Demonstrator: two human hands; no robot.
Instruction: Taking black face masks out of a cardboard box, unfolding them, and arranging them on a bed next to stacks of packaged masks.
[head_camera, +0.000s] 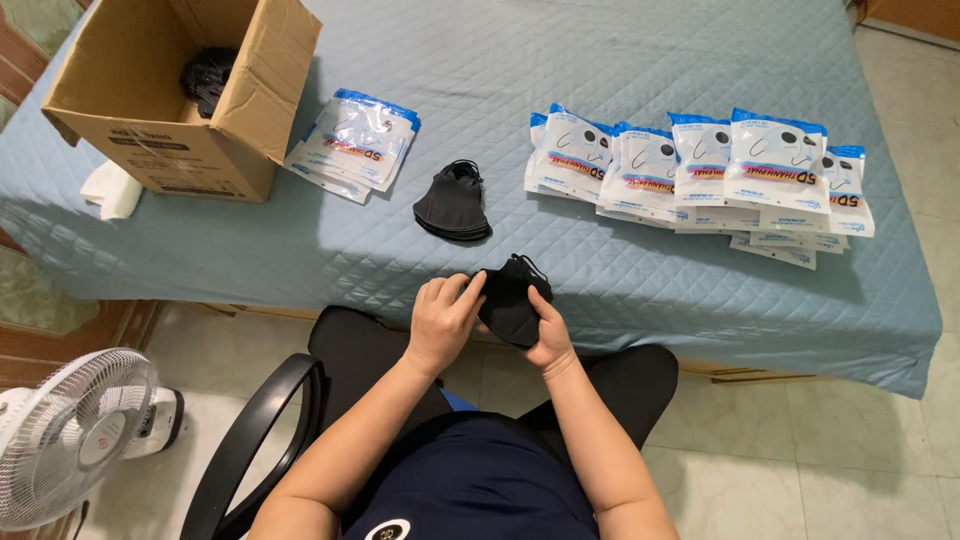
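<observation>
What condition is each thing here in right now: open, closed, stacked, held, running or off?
Cardboard box: flaps open, dark masks inside.
Black mask: folded, held by left hand and right hand.
Black mask pile: stacked, lying loose on the bed cover.
Row of packets: flat, overlapping.
Small packet stack: lying beside the box.
Fan: cannot tell if running.

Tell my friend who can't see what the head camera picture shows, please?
Both hands, left hand and right hand, hold black masks at the edge of a blue quilted bed. On it lie a mask pile, packets, more packets and a box.
</observation>
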